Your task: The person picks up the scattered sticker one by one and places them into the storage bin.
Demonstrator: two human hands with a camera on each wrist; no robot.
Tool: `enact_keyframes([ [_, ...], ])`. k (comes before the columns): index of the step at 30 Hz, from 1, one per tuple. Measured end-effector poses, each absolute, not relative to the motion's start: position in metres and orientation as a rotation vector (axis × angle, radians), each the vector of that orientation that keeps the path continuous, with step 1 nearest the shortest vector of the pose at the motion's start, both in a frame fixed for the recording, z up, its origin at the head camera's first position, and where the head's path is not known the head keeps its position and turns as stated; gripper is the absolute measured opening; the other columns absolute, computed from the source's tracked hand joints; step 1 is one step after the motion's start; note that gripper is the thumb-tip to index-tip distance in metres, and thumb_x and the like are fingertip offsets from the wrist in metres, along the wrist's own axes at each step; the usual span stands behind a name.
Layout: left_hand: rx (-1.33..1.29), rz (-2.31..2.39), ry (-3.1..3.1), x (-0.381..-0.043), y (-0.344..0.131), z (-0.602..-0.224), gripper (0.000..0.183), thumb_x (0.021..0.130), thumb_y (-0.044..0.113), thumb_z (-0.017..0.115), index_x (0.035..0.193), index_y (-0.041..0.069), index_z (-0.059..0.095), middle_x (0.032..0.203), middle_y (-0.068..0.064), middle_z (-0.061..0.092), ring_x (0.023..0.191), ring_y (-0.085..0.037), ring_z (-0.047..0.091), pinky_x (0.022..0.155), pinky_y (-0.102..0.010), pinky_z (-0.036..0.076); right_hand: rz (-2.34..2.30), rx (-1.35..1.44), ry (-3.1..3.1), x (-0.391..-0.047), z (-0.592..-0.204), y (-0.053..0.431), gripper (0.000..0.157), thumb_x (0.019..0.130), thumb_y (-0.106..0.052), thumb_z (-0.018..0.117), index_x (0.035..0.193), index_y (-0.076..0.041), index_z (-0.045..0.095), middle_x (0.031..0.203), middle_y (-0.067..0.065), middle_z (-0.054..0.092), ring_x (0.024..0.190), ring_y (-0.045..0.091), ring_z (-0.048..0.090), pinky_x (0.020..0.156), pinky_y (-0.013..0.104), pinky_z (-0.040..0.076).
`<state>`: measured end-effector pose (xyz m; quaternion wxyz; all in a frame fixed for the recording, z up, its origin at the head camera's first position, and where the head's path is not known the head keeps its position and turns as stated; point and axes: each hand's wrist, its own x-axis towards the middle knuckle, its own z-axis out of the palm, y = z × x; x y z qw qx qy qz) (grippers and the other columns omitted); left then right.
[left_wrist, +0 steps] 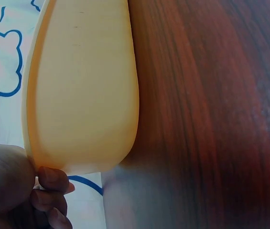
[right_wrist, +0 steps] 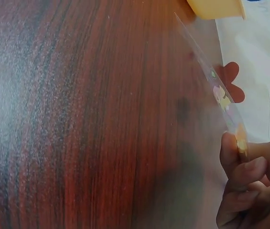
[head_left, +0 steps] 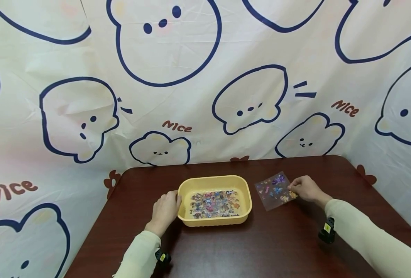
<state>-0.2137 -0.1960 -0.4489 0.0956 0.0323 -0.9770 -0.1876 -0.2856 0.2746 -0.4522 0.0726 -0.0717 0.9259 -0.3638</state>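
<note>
A yellow plastic basin (head_left: 213, 222) stands on the table, its floor covered with many small colourful stickers (head_left: 215, 204). My left hand (head_left: 164, 210) grips the basin's left rim; in the left wrist view its fingers (left_wrist: 53, 179) curl at the rim's corner. To the right of the basin, my right hand (head_left: 306, 188) pinches the right edge of a clear sheet (head_left: 273, 197) bearing purple, blue, pink and orange flower-like stickers. Seen edge-on in the right wrist view, the sheet (right_wrist: 211, 71) tilts up from between thumb and fingers.
The dark red-brown wooden table (head_left: 247, 251) reaches back to a white cloth (head_left: 198, 146) printed with cartoon bears. Both wrists carry small black cameras, one on the left sleeve (head_left: 139, 251) and one on the right sleeve (head_left: 358, 224).
</note>
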Motion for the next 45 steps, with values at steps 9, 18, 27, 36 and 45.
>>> enact_keyframes([
  [9,0.097,-0.558,-2.899,-0.212,-0.195,-0.448,0.030,0.101,0.021,0.057,0.119,0.002,0.071,0.094,-0.017,0.076,0.069,-0.024,0.069,0.058,-0.043,0.051,-1.140,-0.153,2.752,-0.283,-0.449,0.279,0.023,0.101,-0.011,0.058,0.086,0.003,0.070,0.081,0.006,0.060,0.072,0.018,0.050,0.061,0.033,0.042],
  [18,0.099,-0.567,-2.906,-0.213,-0.195,-0.448,0.031,0.101,0.021,0.057,0.121,0.002,0.071,0.099,-0.016,0.076,0.071,-0.024,0.069,0.060,-0.043,0.052,-1.198,-0.054,2.679,-0.282,-0.447,0.282,0.026,0.103,-0.019,0.057,0.094,0.002,0.068,0.083,0.003,0.058,0.071,0.016,0.051,0.059,0.031,0.044],
  [27,0.096,-0.554,-2.901,-0.213,-0.195,-0.448,0.031,0.101,0.021,0.057,0.121,0.002,0.071,0.099,-0.017,0.076,0.072,-0.026,0.070,0.060,-0.045,0.052,-1.234,-0.073,2.669,-0.281,-0.437,0.281,0.026,0.104,-0.020,0.056,0.100,0.003,0.068,0.083,0.002,0.057,0.069,0.015,0.049,0.058,0.030,0.043],
  [36,0.096,-0.571,-2.902,-0.213,-0.195,-0.448,0.031,0.101,0.021,0.057,0.122,0.001,0.070,0.098,-0.017,0.076,0.069,-0.024,0.069,0.059,-0.042,0.052,-1.260,-0.048,2.656,-0.282,-0.426,0.278,0.028,0.104,-0.022,0.055,0.104,0.004,0.067,0.075,-0.001,0.050,0.057,0.013,0.044,0.053,0.030,0.040],
  [45,0.098,-0.567,-2.910,-0.214,-0.196,-0.448,0.031,0.102,0.021,0.056,0.123,0.002,0.070,0.093,-0.014,0.076,0.065,-0.019,0.065,0.057,-0.040,0.050,-1.256,-0.043,2.656,-0.284,-0.421,0.278,0.032,0.105,-0.026,0.055,0.110,0.004,0.066,0.073,-0.002,0.051,0.056,0.012,0.043,0.053,0.030,0.040],
])
